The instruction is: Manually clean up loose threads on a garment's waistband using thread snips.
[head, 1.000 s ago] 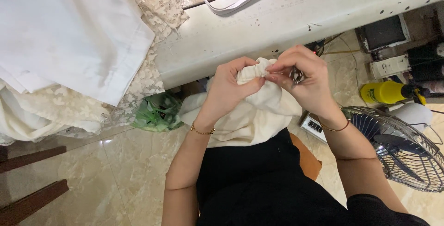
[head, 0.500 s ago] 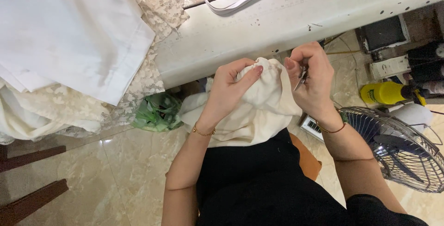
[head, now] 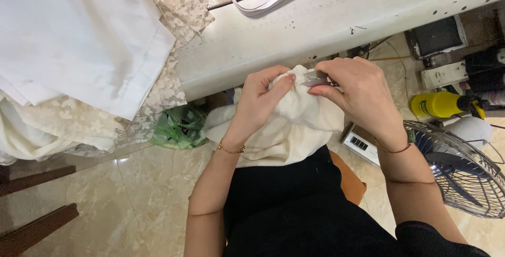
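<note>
Hands meet over the lap at a bunched cream fabric piece (head: 286,130); left hand (head: 263,96) has its fingers curled and pinched into the top of the bunch, thumb pressed against the fold; right hand (head: 355,91) pinches a small metal tool (head: 315,79), apparently thread snips, between thumb and forefinger, its tip lying against the gathered edge of the cloth beside the left fingertips; whether the blades are apart cannot be told.

Surroundings, largest first: long off-white sewing table (head: 336,31) crosses the top of the view just beyond the hands; folded white cloth (head: 79,36) lies on its left part over a spread of lace fabric (head: 168,78); black garment (head: 294,209) covers the lap beneath the cream piece; floor fan (head: 457,173) stands at the right, near the right forearm; green plastic bag (head: 179,128) sits on the floor under the table edge; yellow bottle (head: 439,104) lies beyond the fan; white strap loop (head: 263,4) rests on the table top.

Judgement: step in hand appears to be trimming or picking at the gathered edge; a next move would call for the left pinch holding the fold taut and the tip kept clear of the left fingertips and the cloth itself.
</note>
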